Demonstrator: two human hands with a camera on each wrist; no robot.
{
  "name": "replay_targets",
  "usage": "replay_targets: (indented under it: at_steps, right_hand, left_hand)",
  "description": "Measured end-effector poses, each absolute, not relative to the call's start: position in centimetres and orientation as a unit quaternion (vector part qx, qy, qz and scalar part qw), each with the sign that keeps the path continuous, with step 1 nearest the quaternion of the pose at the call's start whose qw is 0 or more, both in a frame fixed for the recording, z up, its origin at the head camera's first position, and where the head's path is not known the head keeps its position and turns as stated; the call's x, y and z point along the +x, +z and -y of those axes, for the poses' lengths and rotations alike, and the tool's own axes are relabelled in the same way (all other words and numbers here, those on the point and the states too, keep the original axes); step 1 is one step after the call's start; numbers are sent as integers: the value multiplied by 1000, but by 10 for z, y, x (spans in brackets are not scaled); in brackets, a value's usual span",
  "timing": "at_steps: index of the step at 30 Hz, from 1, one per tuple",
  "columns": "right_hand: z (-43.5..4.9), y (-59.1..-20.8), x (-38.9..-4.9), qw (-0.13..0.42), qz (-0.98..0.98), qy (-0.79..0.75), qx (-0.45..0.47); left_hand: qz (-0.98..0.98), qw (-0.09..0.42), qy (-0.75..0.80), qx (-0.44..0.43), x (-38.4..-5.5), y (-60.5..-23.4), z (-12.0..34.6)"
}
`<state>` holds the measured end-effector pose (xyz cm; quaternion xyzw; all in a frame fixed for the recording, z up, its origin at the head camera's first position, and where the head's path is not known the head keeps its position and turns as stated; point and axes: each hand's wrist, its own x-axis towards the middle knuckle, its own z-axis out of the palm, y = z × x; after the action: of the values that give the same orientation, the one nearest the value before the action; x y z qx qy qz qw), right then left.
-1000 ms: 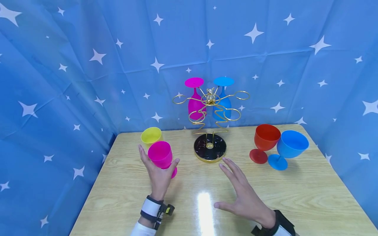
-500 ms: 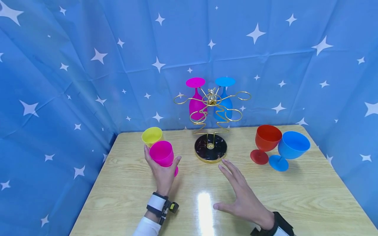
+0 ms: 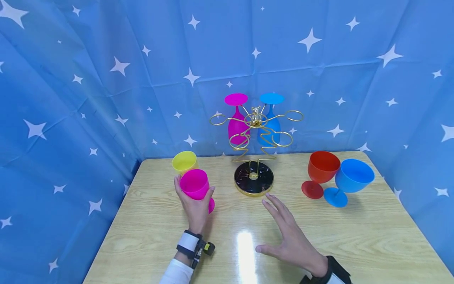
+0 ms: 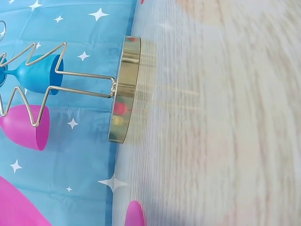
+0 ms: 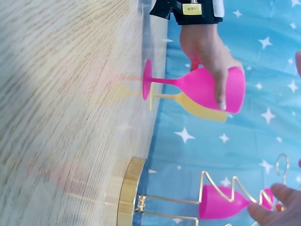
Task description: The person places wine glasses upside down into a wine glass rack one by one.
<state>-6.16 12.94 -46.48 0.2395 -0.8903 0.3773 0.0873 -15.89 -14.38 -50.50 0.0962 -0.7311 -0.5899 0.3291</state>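
cup (image 3: 194, 184), pink, upright at left of surface (image 3: 142, 244), left hand (image 3: 195, 211) clamped on its bowl, thumb on 1 side, fingers t'other. yellow cup (image 3: 184, 160) just beyond, on far side. right hand (image 3: 292, 240) near, right of ctr, fingers spread, thumb well apart. rack (image 3: 244, 182) far ctr, w/ hung pink cup (image 3: 238, 130) & hung blue cup (image 3: 272, 128), both upside down. red cup (image 3: 322, 167) & blue cup (image 3: 354, 175) upright at right, side by side.

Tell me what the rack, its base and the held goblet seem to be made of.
Rack: likely metal, shiny gold, judging by the thin bent wire. Base: mirror-like gold rim, probably metal; glossy black top with pale marks, perhaps marble or imitation. Goblet: probably plastic, smooth, opaque, evenly pink.
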Motion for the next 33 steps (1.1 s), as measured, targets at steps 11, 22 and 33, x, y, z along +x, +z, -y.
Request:
replay_targets:
  at_steps: [11,22,33]
  right_hand:
    - [-127,-469,-63,97,886,379,249]
    - [-129,-462,-62,57,897,380,219]
    - [-137,-454,-66,68,893,390,214]
  left_hand:
    - [724,314,-604,109,-154,-503,146]
    - [724,286,-621,91,-141,-495,147]
    - [726,252,-639,34,-126,-471,128]
